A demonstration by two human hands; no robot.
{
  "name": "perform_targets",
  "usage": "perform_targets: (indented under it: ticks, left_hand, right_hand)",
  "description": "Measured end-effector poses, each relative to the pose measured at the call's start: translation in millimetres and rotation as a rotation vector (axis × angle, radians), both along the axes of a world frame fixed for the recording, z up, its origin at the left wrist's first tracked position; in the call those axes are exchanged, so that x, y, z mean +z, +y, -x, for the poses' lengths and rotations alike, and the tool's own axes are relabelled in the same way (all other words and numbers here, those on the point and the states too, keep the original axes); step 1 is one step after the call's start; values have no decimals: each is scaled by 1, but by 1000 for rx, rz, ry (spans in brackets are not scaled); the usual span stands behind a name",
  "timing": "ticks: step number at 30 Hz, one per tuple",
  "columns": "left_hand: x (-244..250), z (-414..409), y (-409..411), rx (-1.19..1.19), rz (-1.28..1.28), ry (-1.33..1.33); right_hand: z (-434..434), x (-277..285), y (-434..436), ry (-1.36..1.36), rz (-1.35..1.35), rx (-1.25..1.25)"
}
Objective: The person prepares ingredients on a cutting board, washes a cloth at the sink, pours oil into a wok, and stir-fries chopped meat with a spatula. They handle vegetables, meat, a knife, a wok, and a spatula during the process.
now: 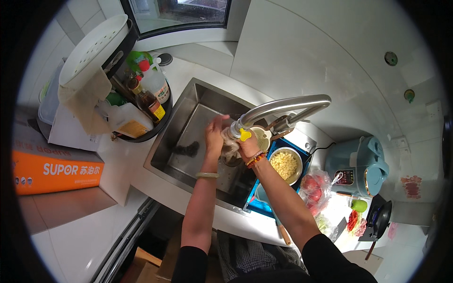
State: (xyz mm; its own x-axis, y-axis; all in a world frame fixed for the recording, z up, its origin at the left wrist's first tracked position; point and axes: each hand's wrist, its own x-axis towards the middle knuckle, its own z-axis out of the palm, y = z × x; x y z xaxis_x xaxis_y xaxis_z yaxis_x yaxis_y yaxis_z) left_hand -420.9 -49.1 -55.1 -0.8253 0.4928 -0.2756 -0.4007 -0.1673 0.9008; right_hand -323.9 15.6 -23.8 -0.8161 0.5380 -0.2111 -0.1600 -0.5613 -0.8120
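Note:
Both of my hands are over the stainless steel sink (177, 132), below the curved metal faucet (283, 106) with a yellow tab on its spout. My left hand (214, 136), its fingers spread, is at the left side of a pale, wet-looking item (230, 146) that I cannot name. On the other side, my right hand (249, 144) is against the same item, its fingers partly hidden by the spout. Whether either hand grips it cannot be told. A dark scrubbing pad (191, 149) lies on the sink floor, left of my hands.
Right of the sink, a blue rack (263, 209) holds a bowl of yellow kernels (284, 165). Beyond are bagged red produce (313, 189), a blue-green cooker (354, 166) and a black pan (383, 219). Bottles (150, 104) stand left of the sink, near an orange box (56, 169).

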Motion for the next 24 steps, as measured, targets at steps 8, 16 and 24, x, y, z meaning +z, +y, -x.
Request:
perform_targets:
  ticks: [8,16,24]
  left_hand:
    - [-2,2,-20,-181,62,385]
    - [34,23,-32,-264,202,343]
    - [-78,-44,-27,103,-69,-64]
  right_hand:
    - [-8,-34,25,2,90,-85]
    - [-13,-62,18,-687,-1424,412]
    - [-12,-56,5,-383,-1024,-32]
